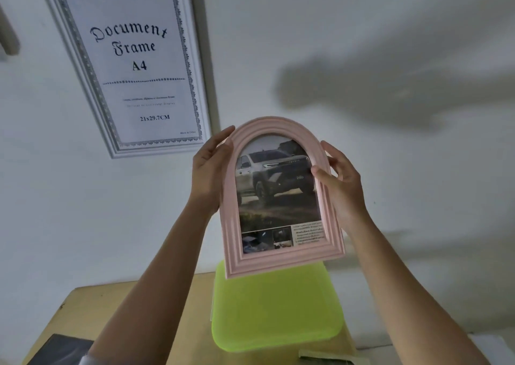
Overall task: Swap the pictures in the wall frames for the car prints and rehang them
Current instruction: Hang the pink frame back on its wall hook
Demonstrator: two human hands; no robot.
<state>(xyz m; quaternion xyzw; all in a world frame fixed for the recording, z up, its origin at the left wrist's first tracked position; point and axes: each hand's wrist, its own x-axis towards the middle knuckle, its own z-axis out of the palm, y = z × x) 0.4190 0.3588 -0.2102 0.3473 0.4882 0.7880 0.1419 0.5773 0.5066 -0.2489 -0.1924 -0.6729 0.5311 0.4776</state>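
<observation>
A pink arched picture frame (231, 242) is raised in front of the white wall, tilted slightly. Inside it is a car print (276, 186) showing a silver pickup truck, with small photos and text at the bottom. My left hand (209, 169) holds the frame's left edge, fingers reaching behind its upper curve. My right hand (338, 180) grips the right edge, thumb on the front moulding and fingers behind. A white document frame (195, 66) hangs on the wall at upper left, holding its stock "Document Frame A4" insert.
Below the frame a wooden table (83, 306) carries a lime-green plastic sheet (278, 309). A dark flat object (58, 349) lies at the table's near left corner, and a pale green object (320, 359) sits at the bottom edge. Shadows of my arms fall on the wall at right.
</observation>
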